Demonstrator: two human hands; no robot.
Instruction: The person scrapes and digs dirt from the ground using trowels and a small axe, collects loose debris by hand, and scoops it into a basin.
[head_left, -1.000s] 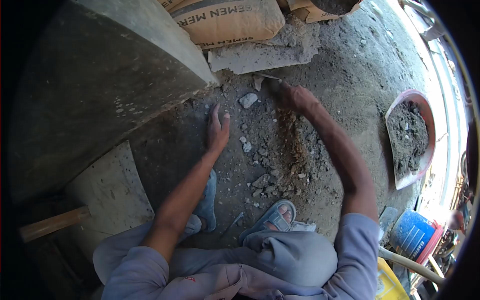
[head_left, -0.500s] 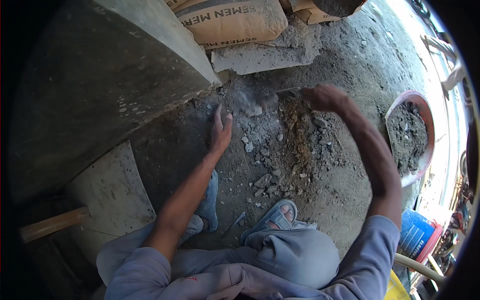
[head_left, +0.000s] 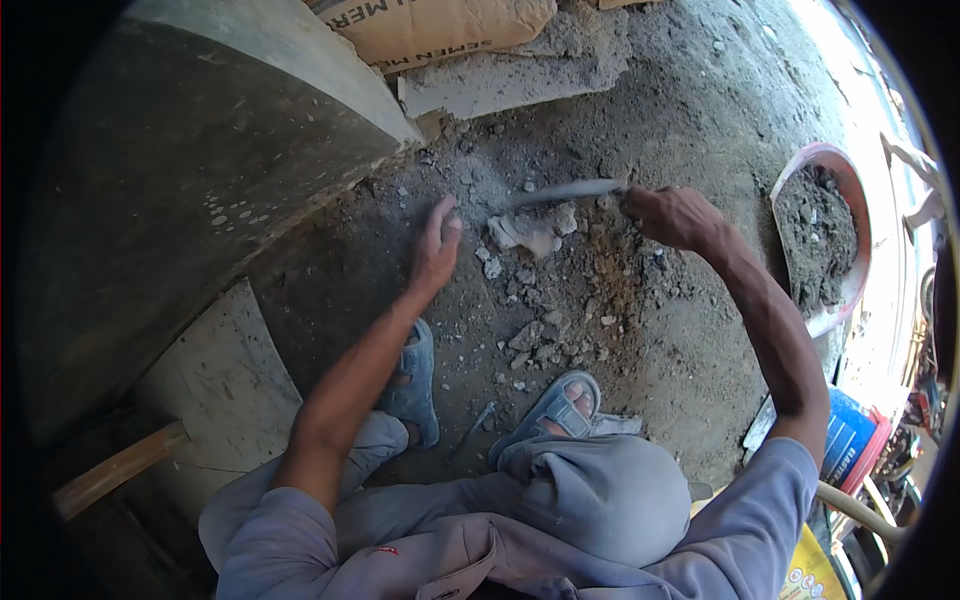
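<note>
Fingers (head_left: pixel 646 208) of the right hand (head_left: pixel 690 220) are wrapped around the grip end of a hand tool (head_left: pixel 575 189). The tool's pale blade, blurred, extends toward the left hand (head_left: pixel 434 257) at the far edge of some pale lumps (head_left: pixel 525 235); whether blade and lumps touch cannot be told. The left hand's fingers are slightly bent, with the thumb apart from them; it is near the lumps, and contact with the ground (head_left: pixel 690 370) cannot be determined. Loose rubble (head_left: pixel 575 320) spreads between the lumps and the person's right sandal (head_left: pixel 552 412); the left sandal (head_left: pixel 420 385) rests beside the left forearm. Beyond the hands, a printed paper sack (head_left: pixel 440 28) lies on a pale, rough-edged board (head_left: pixel 510 82). A smooth grey wall (head_left: pixel 180 160) stands to the left. Well to the right, a pink-rimmed basin (head_left: pixel 857 205) contains dark grey material (head_left: pixel 815 240), with a blue bucket (head_left: pixel 845 432) nearer the person.
</note>
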